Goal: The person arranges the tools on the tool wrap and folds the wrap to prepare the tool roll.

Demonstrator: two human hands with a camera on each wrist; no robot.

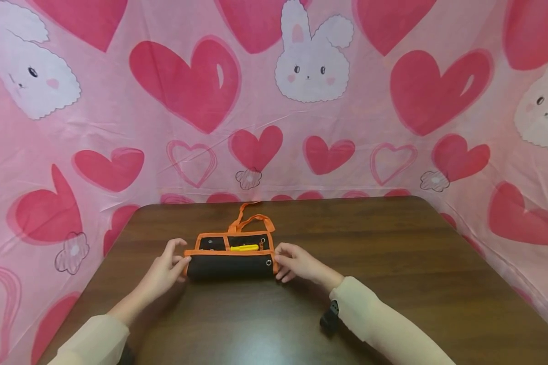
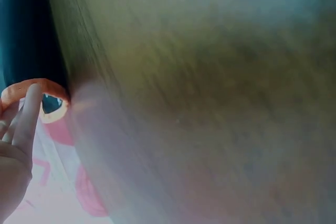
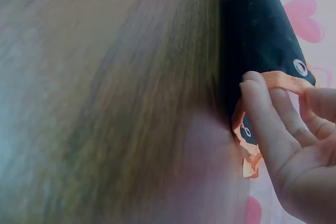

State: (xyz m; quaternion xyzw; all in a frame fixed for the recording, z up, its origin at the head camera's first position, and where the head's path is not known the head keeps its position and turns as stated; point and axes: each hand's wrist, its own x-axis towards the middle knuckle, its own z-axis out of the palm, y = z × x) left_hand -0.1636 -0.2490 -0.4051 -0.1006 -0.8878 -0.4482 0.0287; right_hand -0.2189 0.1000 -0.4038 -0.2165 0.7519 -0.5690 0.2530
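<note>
A black fabric tool roll (image 1: 230,267) with orange trim lies partly rolled up on the table. A yellow handle (image 1: 244,248), perhaps a screwdriver's, shows in the flat part behind the roll. At the roll's left end my left hand (image 1: 163,267) holds the orange edge, its thumb on top; in the left wrist view a finger lies against the orange rim (image 2: 46,84). My right hand (image 1: 302,262) holds the other end, thumb and fingers around the orange edge (image 3: 286,81) beside a metal eyelet (image 3: 300,67). Other contents are hidden inside the roll.
The brown wooden table (image 1: 383,253) extends around the roll on all sides. An orange tie strap (image 1: 251,219) trails from the roll toward the table's far edge. Behind hangs a pink cloth (image 1: 365,111) printed with hearts and rabbits.
</note>
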